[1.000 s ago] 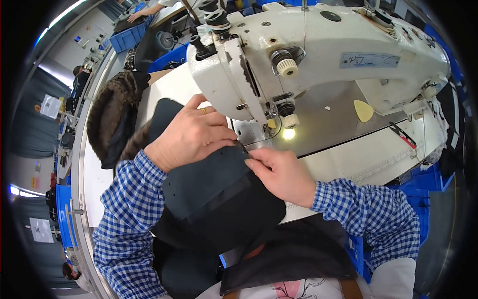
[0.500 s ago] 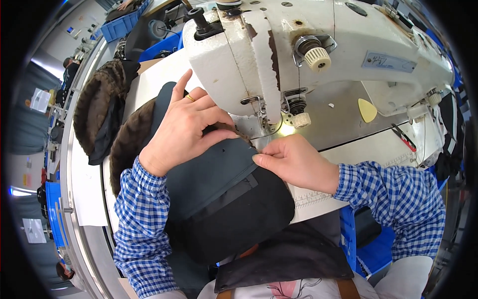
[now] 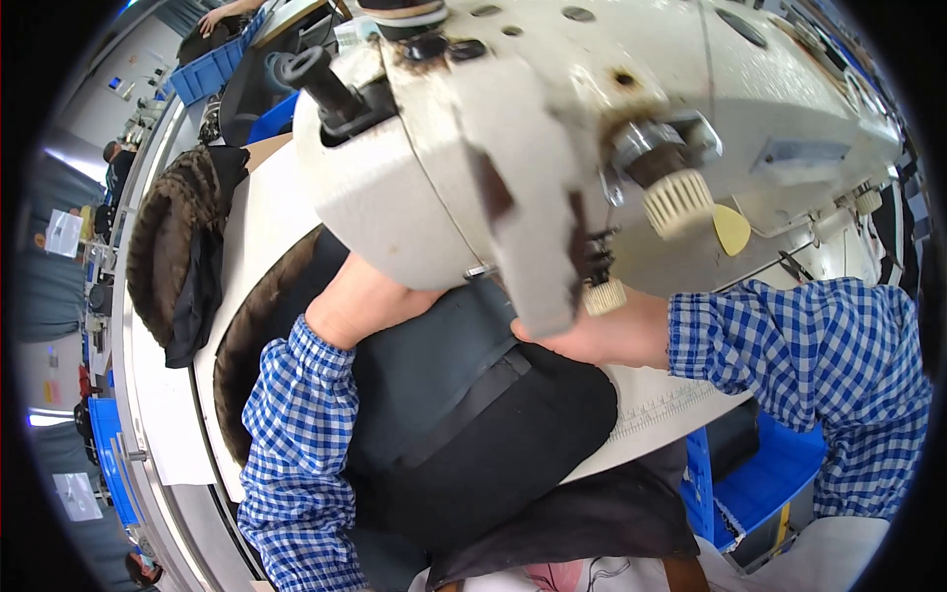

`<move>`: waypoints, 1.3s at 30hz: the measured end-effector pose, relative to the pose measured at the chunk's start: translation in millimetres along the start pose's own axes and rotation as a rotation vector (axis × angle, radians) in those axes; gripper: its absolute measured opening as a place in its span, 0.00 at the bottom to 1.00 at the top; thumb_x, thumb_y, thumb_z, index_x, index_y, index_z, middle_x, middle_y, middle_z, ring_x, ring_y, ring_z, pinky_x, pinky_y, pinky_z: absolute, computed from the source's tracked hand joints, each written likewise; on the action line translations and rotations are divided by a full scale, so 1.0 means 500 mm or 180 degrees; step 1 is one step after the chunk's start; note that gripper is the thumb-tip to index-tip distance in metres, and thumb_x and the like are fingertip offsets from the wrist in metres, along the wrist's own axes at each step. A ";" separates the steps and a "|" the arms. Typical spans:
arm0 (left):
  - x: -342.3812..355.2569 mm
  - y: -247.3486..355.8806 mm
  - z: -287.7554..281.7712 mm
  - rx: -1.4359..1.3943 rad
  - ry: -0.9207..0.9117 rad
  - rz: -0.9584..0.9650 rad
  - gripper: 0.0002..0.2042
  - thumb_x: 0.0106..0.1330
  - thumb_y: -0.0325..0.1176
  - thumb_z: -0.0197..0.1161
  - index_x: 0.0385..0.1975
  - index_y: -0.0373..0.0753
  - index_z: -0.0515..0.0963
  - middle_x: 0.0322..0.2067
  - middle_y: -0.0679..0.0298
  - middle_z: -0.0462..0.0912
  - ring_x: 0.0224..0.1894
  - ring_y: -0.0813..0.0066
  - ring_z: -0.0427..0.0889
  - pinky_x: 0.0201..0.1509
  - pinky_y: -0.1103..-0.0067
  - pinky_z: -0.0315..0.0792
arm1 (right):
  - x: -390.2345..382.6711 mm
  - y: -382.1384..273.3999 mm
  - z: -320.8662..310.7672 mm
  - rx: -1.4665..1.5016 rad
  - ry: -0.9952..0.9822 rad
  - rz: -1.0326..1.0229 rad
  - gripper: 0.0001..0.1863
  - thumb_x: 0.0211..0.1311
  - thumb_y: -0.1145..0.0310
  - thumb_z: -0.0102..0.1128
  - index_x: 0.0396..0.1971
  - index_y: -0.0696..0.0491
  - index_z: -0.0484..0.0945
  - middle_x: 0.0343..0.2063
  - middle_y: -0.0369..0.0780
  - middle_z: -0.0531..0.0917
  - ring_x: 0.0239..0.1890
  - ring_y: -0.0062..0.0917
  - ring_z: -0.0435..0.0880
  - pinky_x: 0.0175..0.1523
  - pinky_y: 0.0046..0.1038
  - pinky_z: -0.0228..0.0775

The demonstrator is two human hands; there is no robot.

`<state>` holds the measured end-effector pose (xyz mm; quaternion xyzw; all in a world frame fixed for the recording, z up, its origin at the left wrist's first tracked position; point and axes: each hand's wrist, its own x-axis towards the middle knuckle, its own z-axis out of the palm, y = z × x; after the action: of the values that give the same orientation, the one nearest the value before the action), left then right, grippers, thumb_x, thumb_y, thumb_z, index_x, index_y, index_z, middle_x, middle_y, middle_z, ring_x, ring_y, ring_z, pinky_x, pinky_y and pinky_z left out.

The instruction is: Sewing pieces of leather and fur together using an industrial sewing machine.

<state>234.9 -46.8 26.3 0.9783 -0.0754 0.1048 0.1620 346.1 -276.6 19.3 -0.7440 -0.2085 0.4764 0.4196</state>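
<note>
A white sewing machine [image 3: 365,197] with chipped paint fills the upper middle, and its head hides most of both hands. Under it lies a dark fabric piece [image 3: 424,345], slate-blue over black, with a brown fur part [image 3: 247,365] along its left side. My left hand [image 3: 370,296] rests on the fabric from the left; its fingers are out of sight behind the machine head. From the right, my right hand [image 3: 621,333] reaches to the fabric's edge, thumb tip against it, the other fingers hidden. The needle area cannot be seen.
Another brown fur and black fabric piece [image 3: 163,257] lies at the left. A yellow rounded piece [image 3: 730,230] sits right of the machine head. Below the table at right is a blue bin [image 3: 769,479]. A blue crate [image 3: 207,71] stands far left, beside another person's hand [image 3: 219,18].
My head view has moved closer, so the machine head looms larger and now covers my fingers. Both hands stay at the fabric, which looks little shifted.
</note>
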 end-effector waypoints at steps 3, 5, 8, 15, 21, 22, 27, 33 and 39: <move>-0.021 -0.054 0.012 -0.0234 -0.0265 0.0413 0.20 0.63 0.36 0.70 0.56 0.44 0.82 0.57 0.56 0.82 0.62 0.52 0.76 0.67 0.61 0.70 | -0.005 -0.017 -0.036 -0.0134 -0.0688 -0.0505 0.14 0.64 0.62 0.62 0.40 0.58 0.81 0.26 0.38 0.81 0.31 0.23 0.79 0.39 0.32 0.71; -0.017 -0.056 0.016 -0.0111 -0.0256 0.0438 0.20 0.63 0.36 0.70 0.56 0.44 0.82 0.57 0.56 0.81 0.63 0.52 0.76 0.67 0.60 0.69 | 0.036 0.053 -0.028 -0.0229 -0.0580 -0.0710 0.19 0.65 0.60 0.66 0.49 0.58 0.78 0.36 0.42 0.84 0.39 0.25 0.83 0.45 0.32 0.75; -0.011 -0.046 0.010 0.0248 -0.0208 0.0500 0.22 0.63 0.37 0.70 0.58 0.44 0.81 0.59 0.56 0.80 0.64 0.52 0.74 0.69 0.60 0.67 | 0.020 0.036 -0.038 -0.0844 -0.0332 -0.0429 0.30 0.66 0.55 0.69 0.56 0.62 0.71 0.41 0.44 0.84 0.45 0.28 0.84 0.51 0.31 0.76; 0.009 -0.030 0.006 0.1056 -0.0211 0.0629 0.26 0.62 0.39 0.71 0.61 0.43 0.78 0.62 0.55 0.77 0.68 0.52 0.70 0.73 0.59 0.61 | -0.012 0.036 -0.034 -0.0745 0.0269 -0.0916 0.31 0.63 0.50 0.68 0.45 0.68 0.74 0.32 0.47 0.82 0.37 0.31 0.82 0.43 0.33 0.75; 0.007 -0.020 -0.016 0.1646 -0.0057 0.0656 0.29 0.61 0.40 0.72 0.64 0.43 0.76 0.65 0.54 0.74 0.71 0.53 0.66 0.76 0.59 0.57 | 0.038 0.052 0.003 -0.0759 0.0565 -0.0740 0.23 0.61 0.52 0.69 0.33 0.63 0.83 0.28 0.48 0.85 0.34 0.37 0.86 0.41 0.36 0.77; 0.004 -0.018 -0.021 0.1753 0.0007 0.0638 0.30 0.61 0.40 0.72 0.64 0.43 0.76 0.66 0.54 0.74 0.72 0.53 0.66 0.77 0.59 0.56 | 0.071 0.092 0.017 -0.0300 0.0634 -0.0980 0.23 0.61 0.53 0.69 0.34 0.63 0.84 0.28 0.48 0.85 0.34 0.37 0.86 0.42 0.36 0.77; 0.011 -0.029 -0.005 0.2140 0.0353 0.0487 0.32 0.60 0.41 0.72 0.66 0.42 0.74 0.68 0.53 0.71 0.74 0.53 0.63 0.79 0.58 0.52 | 0.011 0.041 -0.015 -0.0552 0.0084 -0.0701 0.22 0.68 0.54 0.62 0.34 0.64 0.84 0.28 0.48 0.86 0.29 0.34 0.87 0.40 0.34 0.79; -0.097 -0.140 -0.080 0.3228 -0.0248 -0.0280 0.32 0.66 0.50 0.67 0.70 0.55 0.68 0.78 0.59 0.54 0.81 0.52 0.45 0.80 0.44 0.40 | -0.057 0.019 -0.052 -0.0280 -0.1214 0.0029 0.25 0.76 0.52 0.56 0.33 0.63 0.80 0.23 0.42 0.85 0.22 0.26 0.88 0.26 0.25 0.80; -0.010 -0.041 -0.022 0.2186 0.0604 -0.0303 0.28 0.60 0.34 0.65 0.64 0.41 0.75 0.63 0.54 0.76 0.73 0.49 0.63 0.79 0.44 0.41 | -0.061 0.051 -0.026 0.0440 -0.1537 -0.0143 0.24 0.77 0.50 0.55 0.35 0.59 0.78 0.25 0.40 0.86 0.29 0.28 0.91 0.28 0.23 0.83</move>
<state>231.6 -23.5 28.9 0.9640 0.0253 0.2067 -0.1652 341.1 -318.3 16.9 -0.5734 -0.2861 0.6440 0.4179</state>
